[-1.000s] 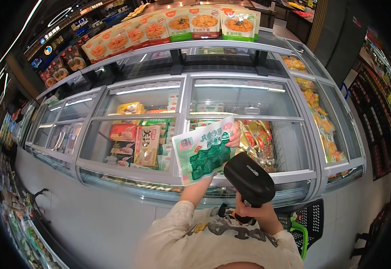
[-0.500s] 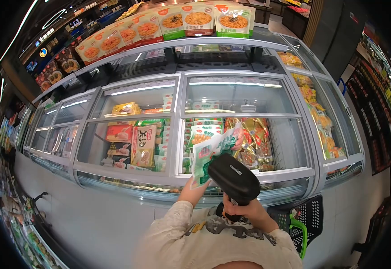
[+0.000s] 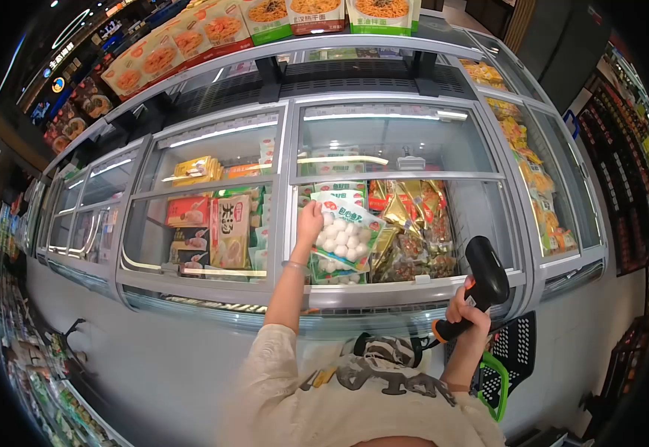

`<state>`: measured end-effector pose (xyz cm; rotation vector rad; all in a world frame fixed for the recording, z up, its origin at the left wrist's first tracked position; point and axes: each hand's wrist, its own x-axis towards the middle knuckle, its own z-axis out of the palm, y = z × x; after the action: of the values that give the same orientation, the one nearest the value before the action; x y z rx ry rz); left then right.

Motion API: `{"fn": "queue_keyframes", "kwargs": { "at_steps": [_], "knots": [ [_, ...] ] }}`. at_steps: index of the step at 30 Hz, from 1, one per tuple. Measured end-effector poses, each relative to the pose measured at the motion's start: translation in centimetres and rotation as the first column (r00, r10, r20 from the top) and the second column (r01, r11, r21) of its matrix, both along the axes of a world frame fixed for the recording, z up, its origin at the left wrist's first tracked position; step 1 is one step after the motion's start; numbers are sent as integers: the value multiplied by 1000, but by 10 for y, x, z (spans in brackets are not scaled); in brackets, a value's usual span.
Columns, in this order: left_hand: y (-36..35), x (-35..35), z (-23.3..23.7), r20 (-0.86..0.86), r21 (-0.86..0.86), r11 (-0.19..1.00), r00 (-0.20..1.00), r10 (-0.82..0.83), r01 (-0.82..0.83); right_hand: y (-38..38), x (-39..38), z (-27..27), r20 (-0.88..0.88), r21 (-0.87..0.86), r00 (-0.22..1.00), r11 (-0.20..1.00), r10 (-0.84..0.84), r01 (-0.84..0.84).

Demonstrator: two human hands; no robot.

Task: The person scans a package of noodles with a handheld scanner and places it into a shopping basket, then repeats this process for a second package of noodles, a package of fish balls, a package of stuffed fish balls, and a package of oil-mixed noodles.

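Note:
My left hand [image 3: 310,221] grips the upper left corner of a clear and green bag of white balls [image 3: 347,231], held over the open freezer section above similar bags. The bag's printed front faces me. My right hand [image 3: 470,313] is wrapped round the handle of a black barcode scanner [image 3: 487,272], held upright near the freezer's front edge, to the right. Red and gold packages [image 3: 414,223] lie in the freezer just right of the bag.
The chest freezer's front rim [image 3: 414,294] runs across the middle. To the left lie red and white boxes [image 3: 230,231]; yellow packages [image 3: 536,186] fill the right section. Noodle pouches [image 3: 317,15] stand on the top shelf. A black basket with a green handle [image 3: 514,354] is at lower right.
The bag has turned over and moved down to the left into the freezer opening with my left hand. My right hand has carried the scanner away to the right. The view has shifted slightly.

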<state>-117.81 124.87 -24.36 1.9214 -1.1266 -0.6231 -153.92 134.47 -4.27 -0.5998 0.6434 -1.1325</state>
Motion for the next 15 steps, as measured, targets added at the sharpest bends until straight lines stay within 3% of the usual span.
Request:
{"fn": "queue_keyframes", "kwargs": {
  "at_steps": [1, 3, 8, 15],
  "knots": [
    [1, 0, -12, 347, 150, 985, 937, 30, -88, -3, -3, -8, -14, 28, 1000, 999, -16, 16],
    [0, -6, -35, 355, 172, 979, 934, 38, -105, -10, -3, -21, -4, 68, 1000, 997, -25, 25],
    [-1, -4, -91, 168, 187, 940, 952, 255, -285, -29, 0, -28, -42, 165, 998, 985, -40, 47],
    [5, 11, -126, 195, 402, 817, 911, 364, -413, -56, -5, -37, -48, 208, 997, 976, -60, 68]
  ]
}}
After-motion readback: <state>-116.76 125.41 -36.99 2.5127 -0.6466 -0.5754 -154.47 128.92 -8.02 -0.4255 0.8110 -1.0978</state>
